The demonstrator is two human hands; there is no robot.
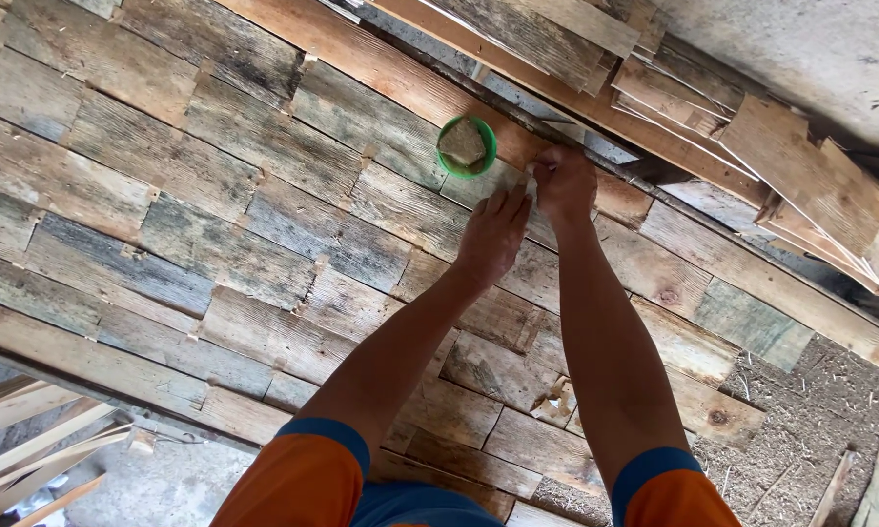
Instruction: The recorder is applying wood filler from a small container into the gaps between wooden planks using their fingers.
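Head view, looking down on a panel of weathered grey-brown wood pieces [264,185] laid edge to edge like tiles.

Left hand [493,234] flat, palm down, fingers together and extended, pressing a grey piece [415,210] near the panel's upper edge; nothing gripped. Right hand [563,182] just at 1 o'clock of the left, curled into a loose fist, fingertips pinched at the joint beside the long edge batten [400,73]. Cannot tell what, if anything, sits in that pinch: too small, hidden by knuckles.

Green bowl [466,146] at 11 o'clock of the hands, resting on the panel, tan lump inside; near both hands, not touching.

Progress, judged from layout: most of the panel already covered, rows tight from 7 o'clock across to the centre. Work at the top edge row. Gaps and loose chips around 5 o'clock, next to sawdust [810,420]. Spare slats stacked at 1–2 o'clock [791,146], more at 8 o'clock [29,439].
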